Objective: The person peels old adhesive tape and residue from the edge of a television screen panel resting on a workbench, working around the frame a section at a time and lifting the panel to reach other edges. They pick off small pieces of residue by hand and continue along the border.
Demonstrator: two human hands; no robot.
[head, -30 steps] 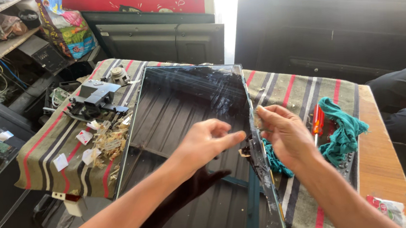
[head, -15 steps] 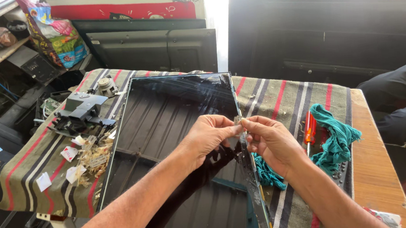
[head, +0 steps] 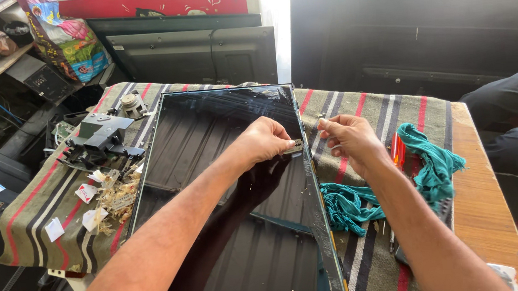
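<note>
Left hand point(head: 265, 140) pinches a small metallic piece point(head: 296, 146) at the right edge of the large glossy black flat panel point(head: 225, 184) lying on the striped cloth-covered table point(head: 378, 110). Right hand point(head: 346, 136) hovers beside it, fingers curled, grip unclear. Teal rag point(head: 433, 163) lies nearby.

A large dark flat screen point(head: 226, 190), rectangular and glossy, lies face up on the striped cloth covering the bench point(head: 494, 208). A second dark grey screen point(head: 192, 56) stands upright behind it. A colourful printed bag point(head: 69, 40) hangs at upper left; small white paper labels point(head: 54, 228) lie left of the flat screen.
</note>
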